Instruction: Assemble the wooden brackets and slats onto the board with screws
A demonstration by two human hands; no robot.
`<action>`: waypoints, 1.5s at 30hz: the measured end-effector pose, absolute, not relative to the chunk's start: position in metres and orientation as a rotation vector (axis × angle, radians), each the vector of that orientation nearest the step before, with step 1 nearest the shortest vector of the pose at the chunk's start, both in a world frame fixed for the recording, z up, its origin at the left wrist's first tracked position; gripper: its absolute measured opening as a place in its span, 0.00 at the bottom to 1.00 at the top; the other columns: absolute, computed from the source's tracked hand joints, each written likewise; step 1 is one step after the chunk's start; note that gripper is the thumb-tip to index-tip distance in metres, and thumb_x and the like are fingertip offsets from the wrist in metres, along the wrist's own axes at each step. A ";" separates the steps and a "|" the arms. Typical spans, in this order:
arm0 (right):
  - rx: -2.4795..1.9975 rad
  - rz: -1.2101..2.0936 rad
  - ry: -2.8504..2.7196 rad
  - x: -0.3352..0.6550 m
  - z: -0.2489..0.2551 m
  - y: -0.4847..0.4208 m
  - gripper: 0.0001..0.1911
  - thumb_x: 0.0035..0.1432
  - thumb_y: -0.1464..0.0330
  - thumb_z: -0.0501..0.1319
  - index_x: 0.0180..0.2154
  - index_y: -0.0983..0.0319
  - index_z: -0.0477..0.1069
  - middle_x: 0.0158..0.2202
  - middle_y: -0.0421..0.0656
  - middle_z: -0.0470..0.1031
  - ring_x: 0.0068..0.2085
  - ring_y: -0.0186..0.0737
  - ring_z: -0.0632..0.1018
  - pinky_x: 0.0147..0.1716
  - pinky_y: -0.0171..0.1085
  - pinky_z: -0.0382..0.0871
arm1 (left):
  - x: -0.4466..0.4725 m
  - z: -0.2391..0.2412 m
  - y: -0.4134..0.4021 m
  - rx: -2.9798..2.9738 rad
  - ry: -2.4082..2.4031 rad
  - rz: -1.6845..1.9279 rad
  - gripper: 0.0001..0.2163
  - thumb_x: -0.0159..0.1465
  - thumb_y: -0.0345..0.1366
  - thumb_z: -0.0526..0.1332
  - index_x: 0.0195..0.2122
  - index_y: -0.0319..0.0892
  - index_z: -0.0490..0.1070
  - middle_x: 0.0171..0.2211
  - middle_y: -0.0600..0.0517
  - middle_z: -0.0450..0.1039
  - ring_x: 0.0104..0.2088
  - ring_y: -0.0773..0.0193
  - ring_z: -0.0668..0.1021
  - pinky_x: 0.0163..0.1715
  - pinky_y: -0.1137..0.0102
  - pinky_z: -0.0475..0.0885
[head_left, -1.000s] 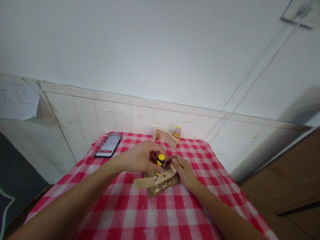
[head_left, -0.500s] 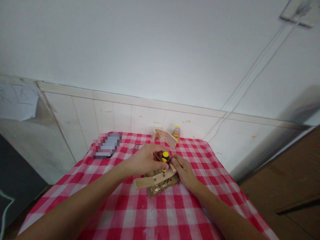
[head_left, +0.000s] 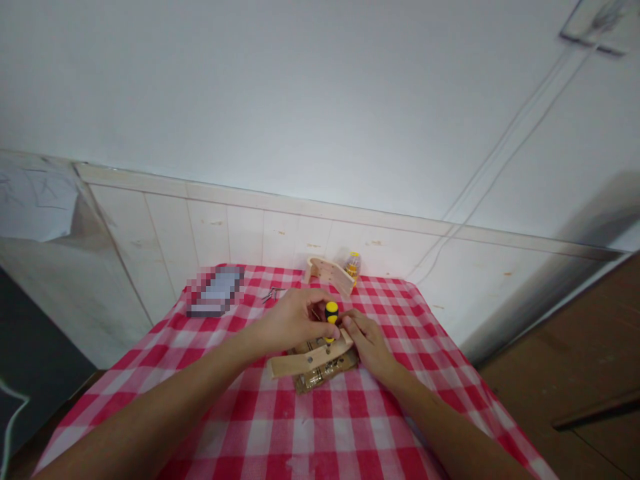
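My left hand (head_left: 300, 320) is closed around a short yellow-and-black screwdriver (head_left: 331, 312), which stands upright over a curved pale wooden piece (head_left: 295, 363). Dark round holes or screw heads show along that wood; the screwdriver's tip is too small to make out. At the wood's right end, my right hand (head_left: 367, 340) grips it with bent fingers, partly hiding that end. Beneath the wood lies a brown, shiny taped packet (head_left: 320, 380), flat on the checked cloth.
A second curved wooden piece (head_left: 327, 272) stands at the back, beside a clear package with yellow parts (head_left: 353, 265). Several small metal pieces (head_left: 273, 294) lie left of it. A blurred-out phone-like device (head_left: 217, 291) rests at the back left. The red-and-white checked tablecloth (head_left: 310, 440) meets a white wall.
The screwdriver and my left fingers have shifted very slightly. My right hand and the wooden piece stay in place.
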State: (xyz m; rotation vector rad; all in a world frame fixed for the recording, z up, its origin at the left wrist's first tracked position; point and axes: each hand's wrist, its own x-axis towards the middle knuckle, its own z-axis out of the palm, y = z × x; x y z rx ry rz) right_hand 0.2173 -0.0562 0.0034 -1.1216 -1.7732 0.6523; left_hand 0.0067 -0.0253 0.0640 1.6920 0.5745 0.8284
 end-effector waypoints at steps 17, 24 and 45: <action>-1.122 0.646 -1.767 0.215 0.006 -0.056 0.28 0.70 0.47 0.52 0.28 0.60 0.73 0.30 0.43 0.74 0.34 0.41 0.75 0.36 0.38 0.69 | 0.006 0.067 -0.030 1.919 0.738 0.735 0.07 0.54 0.33 0.69 0.34 0.41 0.77 0.31 0.54 0.77 0.33 0.63 0.76 0.33 0.71 0.70; -1.114 0.666 -1.755 0.216 0.005 -0.055 0.30 0.69 0.46 0.53 0.27 0.60 0.75 0.32 0.44 0.77 0.37 0.44 0.78 0.39 0.41 0.72 | 0.005 0.077 -0.033 1.994 0.664 0.724 0.06 0.57 0.32 0.67 0.37 0.41 0.77 0.35 0.52 0.79 0.36 0.61 0.79 0.39 0.69 0.72; -0.917 0.495 -2.022 0.211 0.012 -0.065 0.27 0.68 0.44 0.53 0.39 0.58 0.76 0.38 0.47 0.78 0.43 0.49 0.76 0.45 0.46 0.69 | -0.005 0.077 -0.022 1.756 0.566 0.806 0.12 0.57 0.36 0.67 0.41 0.40 0.74 0.36 0.49 0.78 0.37 0.59 0.79 0.38 0.67 0.74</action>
